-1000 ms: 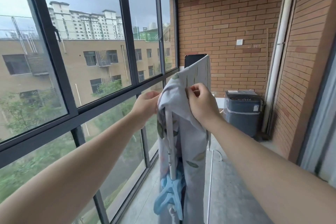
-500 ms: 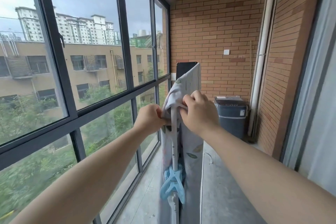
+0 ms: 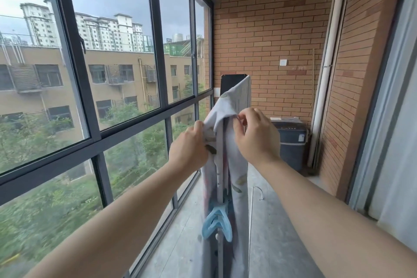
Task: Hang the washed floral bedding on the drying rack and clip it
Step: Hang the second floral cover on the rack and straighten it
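Note:
The pale floral bedding point(image 3: 234, 99) hangs draped over the white rail of the drying rack point(image 3: 219, 160), which runs straight away from me in the middle of the view. My left hand point(image 3: 188, 149) grips the cloth on the rail's left side. My right hand point(image 3: 256, 135) pinches the cloth's edge on the right side, just beside the rail. A light blue clip point(image 3: 217, 221) sits clamped on the rail nearer to me, below both hands. Where the rail ends at the far side is hidden by the cloth.
Tall dark-framed windows point(image 3: 158, 52) run along the left. A brick wall point(image 3: 270, 40) closes the far end, with a dark grey washing machine point(image 3: 291, 140) at its foot. A white pipe point(image 3: 327, 74) and a brick pillar stand on the right. The grey floor point(image 3: 270, 232) lies right of the rack.
Both hands have stayed on the cloth at the rail and drawn it down on each side. The view has tilted up, so the clip sits lower in the frame.

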Action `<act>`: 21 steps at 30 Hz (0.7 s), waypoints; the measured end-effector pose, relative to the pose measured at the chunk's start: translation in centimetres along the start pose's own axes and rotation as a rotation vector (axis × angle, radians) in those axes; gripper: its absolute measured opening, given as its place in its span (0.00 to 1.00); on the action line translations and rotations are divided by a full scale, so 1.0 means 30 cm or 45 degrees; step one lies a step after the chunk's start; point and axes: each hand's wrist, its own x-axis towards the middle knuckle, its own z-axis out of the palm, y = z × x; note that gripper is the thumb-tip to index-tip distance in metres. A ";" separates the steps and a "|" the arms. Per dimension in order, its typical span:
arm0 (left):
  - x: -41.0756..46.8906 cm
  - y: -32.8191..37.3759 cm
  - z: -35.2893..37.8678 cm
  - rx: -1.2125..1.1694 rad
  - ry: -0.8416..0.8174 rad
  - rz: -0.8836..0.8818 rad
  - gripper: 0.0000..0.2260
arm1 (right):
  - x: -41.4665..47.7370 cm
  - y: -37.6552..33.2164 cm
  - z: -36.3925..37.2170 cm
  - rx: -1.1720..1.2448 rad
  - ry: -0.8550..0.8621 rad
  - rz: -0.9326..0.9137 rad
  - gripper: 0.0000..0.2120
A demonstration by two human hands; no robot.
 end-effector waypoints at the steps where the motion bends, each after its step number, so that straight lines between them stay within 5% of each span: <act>1: 0.001 0.004 0.005 -0.022 -0.030 -0.017 0.16 | 0.003 -0.006 0.002 0.023 -0.004 0.036 0.07; 7: 0.025 -0.007 0.010 -0.033 -0.193 -0.224 0.10 | 0.037 -0.032 -0.016 0.005 -0.015 -0.033 0.07; 12: 0.018 -0.035 0.007 -0.118 -0.185 -0.270 0.18 | 0.063 -0.041 0.001 -0.185 -0.146 -0.319 0.17; 17: 0.012 -0.065 0.004 -0.060 -0.186 -0.175 0.15 | 0.100 -0.074 0.043 -0.291 -0.131 -0.511 0.04; 21: -0.005 -0.105 0.001 -0.029 -0.219 -0.150 0.12 | 0.130 -0.079 0.035 -0.335 -0.100 -0.603 0.04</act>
